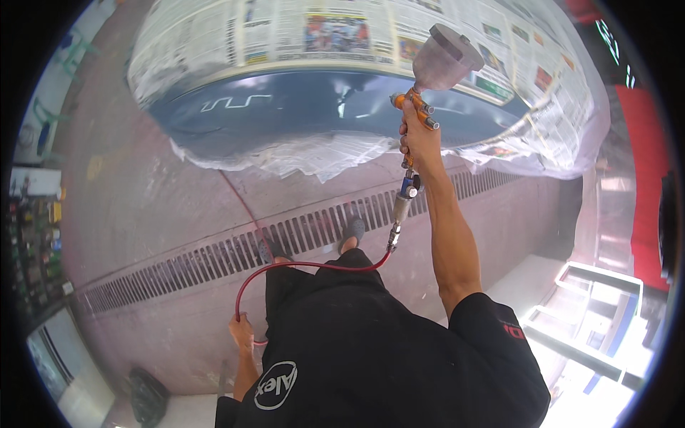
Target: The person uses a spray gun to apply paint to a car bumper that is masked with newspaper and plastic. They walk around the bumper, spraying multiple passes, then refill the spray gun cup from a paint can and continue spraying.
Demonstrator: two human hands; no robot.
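My right hand (422, 139) is wrapped round the handle of an orange spray gun (414, 100), held up in front of a glossy blue-grey car panel (285, 107). On top of the gun sits a grey paint cup (444, 58), tilted to the right. Below the handle hang a small blue regulator (409, 187) and a metal fitting joined to a red air hose (321, 266). That hose loops across my front to my left hand (241, 329), which is closed round it low at my side. Newspaper masking (271, 43) covers the area above the panel.
Clear plastic sheeting (300, 155) hangs ragged under the panel. A long floor grate (214, 260) runs beneath my feet, and the hose crosses it. Cluttered shelves (36, 242) stand at far left, a black bag (148, 396) at lower left, and a white frame (592, 321) at right.
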